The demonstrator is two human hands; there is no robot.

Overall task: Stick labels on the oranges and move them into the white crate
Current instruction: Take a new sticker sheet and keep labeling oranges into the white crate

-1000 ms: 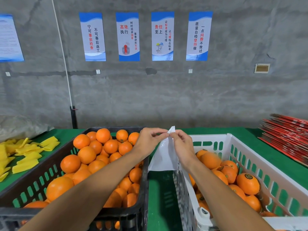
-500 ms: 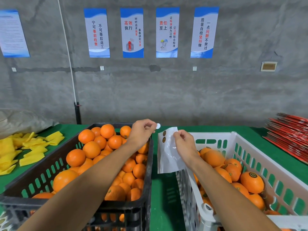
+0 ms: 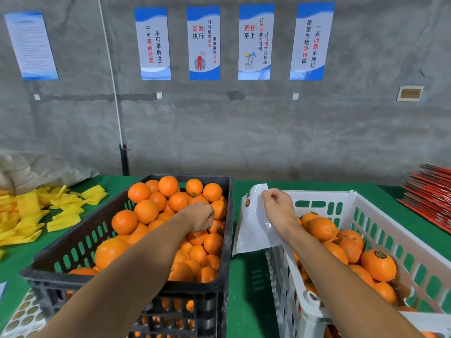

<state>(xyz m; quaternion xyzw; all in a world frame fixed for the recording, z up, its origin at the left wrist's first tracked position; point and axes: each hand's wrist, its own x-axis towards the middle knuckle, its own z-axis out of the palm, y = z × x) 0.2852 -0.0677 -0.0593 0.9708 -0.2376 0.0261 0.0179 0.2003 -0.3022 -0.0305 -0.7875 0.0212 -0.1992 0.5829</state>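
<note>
A green-covered surface [image 3: 246, 289] carries a black crate [image 3: 73, 247] on the left and a white crate [image 3: 380, 225] on the right, side by side. Yellow foam sleeves [image 3: 36, 213] lie at far left, red flat sheets [image 3: 432, 191] stacked at far right.

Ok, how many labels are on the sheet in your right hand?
2, at the sheet's upper-left corner: the upper label just above the lower label. The right hand covers part of the sheet, so more may be hidden.
</note>
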